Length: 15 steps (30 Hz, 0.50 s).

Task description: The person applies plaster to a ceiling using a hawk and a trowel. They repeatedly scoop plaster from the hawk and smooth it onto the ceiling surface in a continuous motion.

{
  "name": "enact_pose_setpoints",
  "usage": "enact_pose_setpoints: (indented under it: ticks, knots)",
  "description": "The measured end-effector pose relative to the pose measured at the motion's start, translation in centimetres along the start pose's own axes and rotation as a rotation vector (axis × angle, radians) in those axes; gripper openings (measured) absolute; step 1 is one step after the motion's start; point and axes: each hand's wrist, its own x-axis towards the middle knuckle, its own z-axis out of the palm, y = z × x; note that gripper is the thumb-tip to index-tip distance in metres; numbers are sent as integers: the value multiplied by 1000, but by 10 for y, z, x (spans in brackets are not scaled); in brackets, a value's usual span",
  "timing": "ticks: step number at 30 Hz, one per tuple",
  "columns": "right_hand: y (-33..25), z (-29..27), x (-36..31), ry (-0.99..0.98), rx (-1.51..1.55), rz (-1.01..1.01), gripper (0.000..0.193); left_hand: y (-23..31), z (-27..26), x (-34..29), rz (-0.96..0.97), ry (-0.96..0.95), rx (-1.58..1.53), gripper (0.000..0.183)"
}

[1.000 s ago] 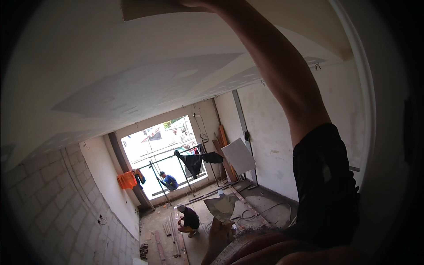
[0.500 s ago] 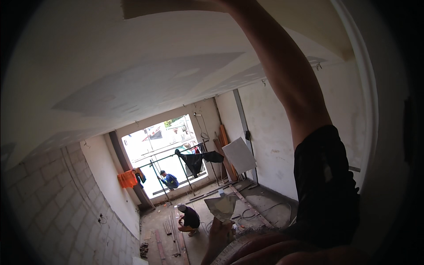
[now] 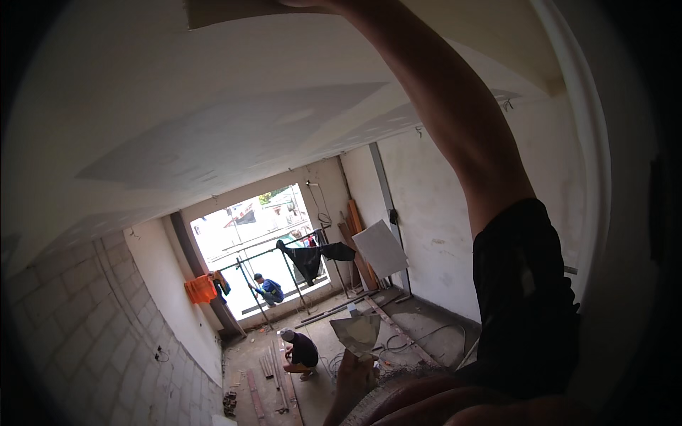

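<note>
My right arm reaches up from the lower right to the ceiling. At the top edge, my right hand is closed on a wide, flat putty blade against the ceiling; its fingers are mostly cut off by the frame. Low in the middle, my left hand grips a trowel, its broad blade facing up and smeared with pale putty. Grey patches mark the light ceiling surface beyond the blade.
Far below, one person crouches on the floor, and another squats by the window opening. Pipe rails carry dark and orange cloths. A pale board leans at the right wall. Planks and cables lie about. A block wall stands left.
My right hand and the putty blade have shifted slightly left and up along the ceiling. The room has slid a little left in view. My left hand holds the trowel almost still.
</note>
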Motion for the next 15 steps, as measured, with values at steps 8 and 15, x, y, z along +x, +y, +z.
enact_pose_setpoints:
  ticks: [8, 15]
  knots:
    - [18, -7, -5, 100, 60, -63, 30, 1, 4, 4, -7, -9, 31, 53]
    - [10, -1, 0, 95, 88, 18, 32, 2, 4, 1, -6, -8, 45, 53]
